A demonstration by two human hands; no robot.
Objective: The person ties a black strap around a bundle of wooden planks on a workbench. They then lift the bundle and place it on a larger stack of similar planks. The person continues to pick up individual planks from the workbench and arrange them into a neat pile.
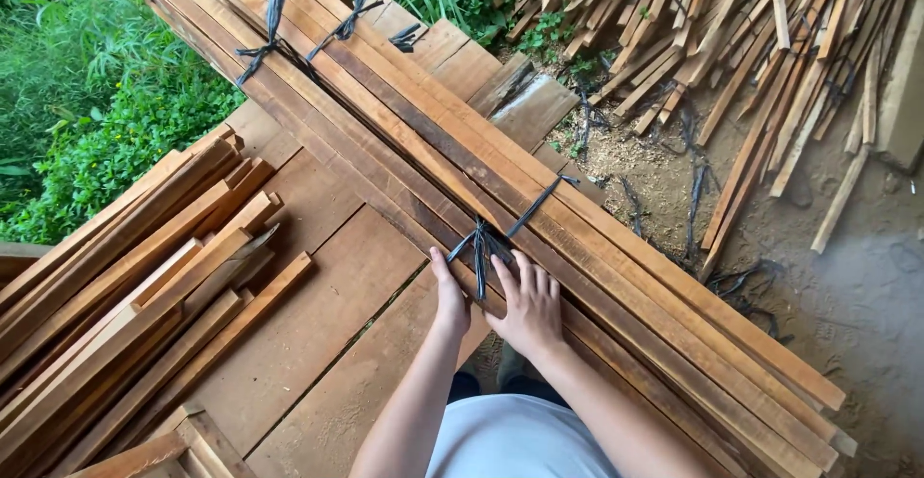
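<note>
Head view, looking down on a wood-working spot outdoors. A long bundle of reddish-brown sawn wooden slats (597, 237) lies diagonally from upper left to lower right across a desk of broad brown planks (318, 314). Near the middle of the bundle a black plastic strap tie (486, 242) crosses the slats, its loose ends splayed outward. The left hand (449, 295) rests just left of this tie, its fingers (440, 268) close together and laid against the near edge of the bundle; whether they curl under the slats cannot be told. The right hand (529, 305) lies palm down on the slats immediately right of the tie, its fingers (520, 276) extended and slightly spread, gripping nothing. Both hands touch the bundle, with the tie between them. Two further black ties (274, 25) bind the far upper-left end of the same bundle. On the left part of the desk lies a second heap of loose light-brown wooden slats (135, 314), well apart from the hands. On the sandy ground (847, 285) at upper right lies a scattered pile of short wooden offcuts (731, 35). Green leafy plants (87, 103) fill the upper left corner.
</note>
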